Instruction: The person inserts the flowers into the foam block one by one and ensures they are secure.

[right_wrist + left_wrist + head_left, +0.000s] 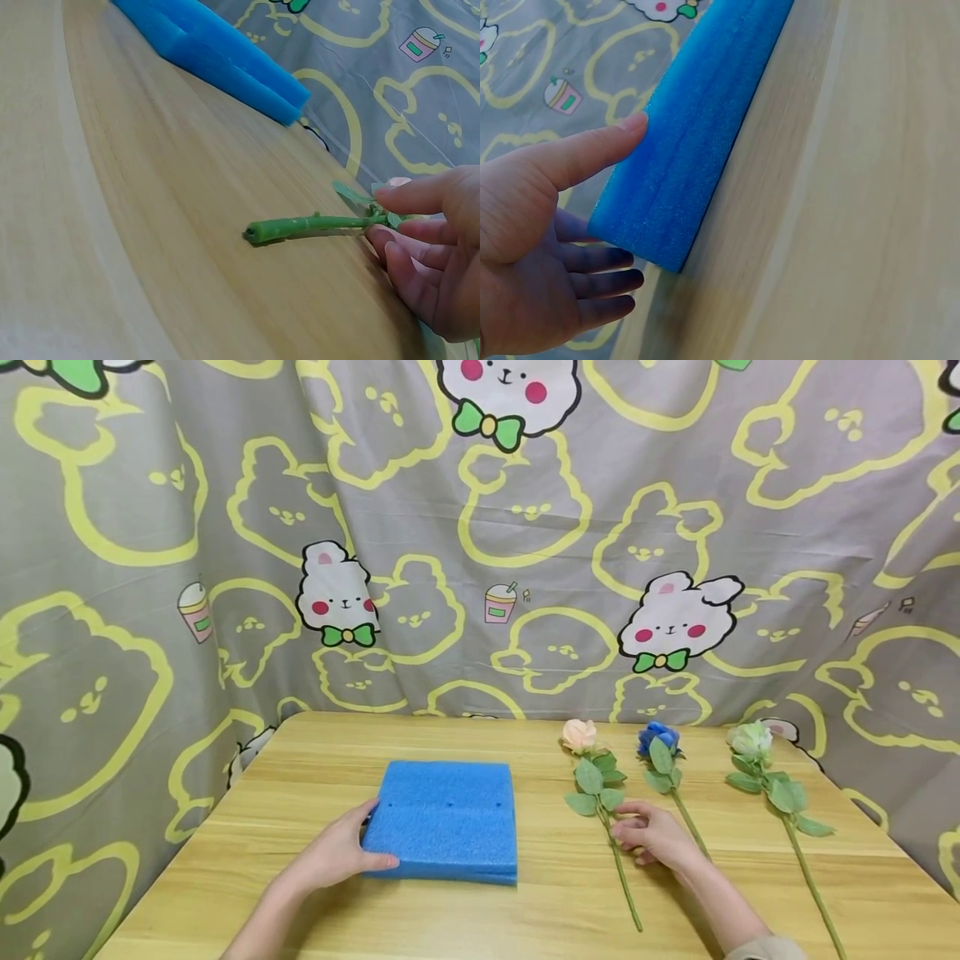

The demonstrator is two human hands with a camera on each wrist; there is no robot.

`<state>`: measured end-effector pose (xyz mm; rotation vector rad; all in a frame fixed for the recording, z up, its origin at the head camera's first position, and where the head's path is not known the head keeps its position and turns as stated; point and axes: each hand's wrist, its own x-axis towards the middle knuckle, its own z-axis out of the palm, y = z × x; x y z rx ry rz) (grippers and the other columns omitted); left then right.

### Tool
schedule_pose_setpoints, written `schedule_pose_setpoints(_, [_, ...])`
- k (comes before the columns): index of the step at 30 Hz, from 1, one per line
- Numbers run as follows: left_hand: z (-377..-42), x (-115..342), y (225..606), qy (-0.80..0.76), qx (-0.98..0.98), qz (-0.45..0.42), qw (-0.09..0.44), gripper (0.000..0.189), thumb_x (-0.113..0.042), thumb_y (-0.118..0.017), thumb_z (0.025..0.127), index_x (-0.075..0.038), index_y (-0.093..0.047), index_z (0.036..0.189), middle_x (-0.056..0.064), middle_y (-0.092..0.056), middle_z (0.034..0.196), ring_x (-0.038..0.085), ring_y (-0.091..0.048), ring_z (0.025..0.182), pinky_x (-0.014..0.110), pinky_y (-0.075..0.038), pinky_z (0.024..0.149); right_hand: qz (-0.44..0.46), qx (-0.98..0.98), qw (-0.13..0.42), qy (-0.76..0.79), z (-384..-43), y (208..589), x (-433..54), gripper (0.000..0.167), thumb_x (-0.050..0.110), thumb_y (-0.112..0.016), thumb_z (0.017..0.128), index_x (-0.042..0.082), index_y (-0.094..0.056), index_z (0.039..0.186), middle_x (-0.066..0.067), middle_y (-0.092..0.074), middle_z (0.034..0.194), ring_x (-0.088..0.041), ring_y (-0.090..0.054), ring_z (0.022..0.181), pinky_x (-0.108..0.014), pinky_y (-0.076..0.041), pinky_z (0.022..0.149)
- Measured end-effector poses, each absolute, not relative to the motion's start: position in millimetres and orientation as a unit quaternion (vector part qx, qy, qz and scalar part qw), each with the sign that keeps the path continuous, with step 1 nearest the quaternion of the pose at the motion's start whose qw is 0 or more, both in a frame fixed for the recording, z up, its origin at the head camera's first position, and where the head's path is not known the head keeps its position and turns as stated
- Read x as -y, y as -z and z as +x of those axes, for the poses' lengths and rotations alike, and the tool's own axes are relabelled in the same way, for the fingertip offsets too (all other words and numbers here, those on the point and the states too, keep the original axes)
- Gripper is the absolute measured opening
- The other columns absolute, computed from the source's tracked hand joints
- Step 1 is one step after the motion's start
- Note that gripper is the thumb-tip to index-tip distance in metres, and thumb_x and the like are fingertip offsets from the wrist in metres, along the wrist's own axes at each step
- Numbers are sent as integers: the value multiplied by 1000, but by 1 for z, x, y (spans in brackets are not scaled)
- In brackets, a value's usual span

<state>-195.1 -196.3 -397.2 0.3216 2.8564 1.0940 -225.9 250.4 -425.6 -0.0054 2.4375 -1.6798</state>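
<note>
A blue foam block (442, 827) lies on the wooden table, left of the middle. At its left side is my left hand (341, 852), thumb along the near edge. In the left wrist view the thumb tip (635, 122) touches the foam, and the other fingers extend loosely beside its end. My right hand (656, 835) is at the stem of a pale pink artificial rose (580, 737) lying flat. Seen from the right wrist, thumb and fingers stand on either side of the green stem (300, 225), with a gap between them.
Right of the pink rose lie a blue rose (659, 740) and a pale green-white rose (750, 741), stems toward the near edge. The blue rose's stem runs partly behind my right hand and forearm. A patterned curtain (555, 585) hangs behind the wooden table (315, 752).
</note>
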Motion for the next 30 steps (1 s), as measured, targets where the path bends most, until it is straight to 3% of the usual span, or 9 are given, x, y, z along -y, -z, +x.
schedule_pose_setpoints(7, [-197,194,398,-355,-928,109,18,103,-43,-81,67,14,-31,136,33,-39,133,44,-40,122,54,-35,98,16,-837,73,542,-226,426,-240,48,6,-69,80,-10,-47,119,-5,-63,82,-18,-55,65,-31,-46,49])
schedule_pose_setpoints(22, [-199,195,398,-361,-926,111,18,103,-42,-80,67,14,-30,137,34,-37,135,46,-37,123,55,-33,98,50,-860,21,507,-227,427,-227,29,1,-70,75,-6,-56,100,-6,-60,72,-17,-52,56,-29,-43,44])
schedule_pose_setpoints(30, [-200,195,402,-360,-926,114,21,103,-43,-80,68,14,-30,137,34,-37,135,46,-37,123,55,-33,99,46,-851,44,522,-225,425,-235,32,4,-64,82,-9,-57,110,-7,-56,70,-16,-52,60,-28,-45,46])
